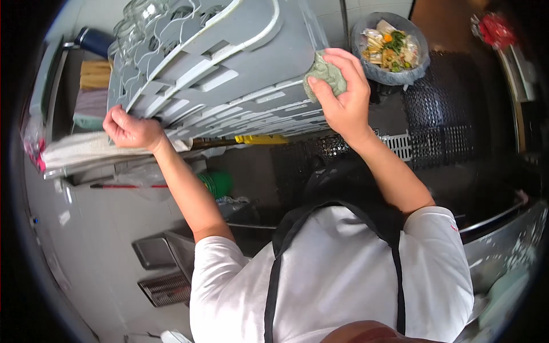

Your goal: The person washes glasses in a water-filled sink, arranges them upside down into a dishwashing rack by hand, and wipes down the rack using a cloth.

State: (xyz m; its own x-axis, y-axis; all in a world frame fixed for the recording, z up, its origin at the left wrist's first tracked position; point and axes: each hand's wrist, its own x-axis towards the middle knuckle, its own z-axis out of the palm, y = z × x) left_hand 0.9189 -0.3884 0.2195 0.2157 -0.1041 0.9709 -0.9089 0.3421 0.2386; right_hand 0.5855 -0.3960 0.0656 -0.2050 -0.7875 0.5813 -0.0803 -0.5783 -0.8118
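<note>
A tall stack of grey plastic dish racks (251,48) fills the upper middle, with clear glasses (134,28) in the top one. My left hand (130,129) is curled closed at the near left corner of the stack, gripping a rack edge; the fingertips are partly hidden. In my right hand (349,94) is a crumpled grey-green cloth (327,77), pinched between thumb and fingers and pressed against the right corner of the racks.
A lined bin of food scraps (389,48) stands beyond my right hand. At left, a shelf holds folded cloths (91,103) and a dark blue bottle (94,41). Below are a green container (217,184), metal trays (153,252) and a perforated black floor mat (437,108).
</note>
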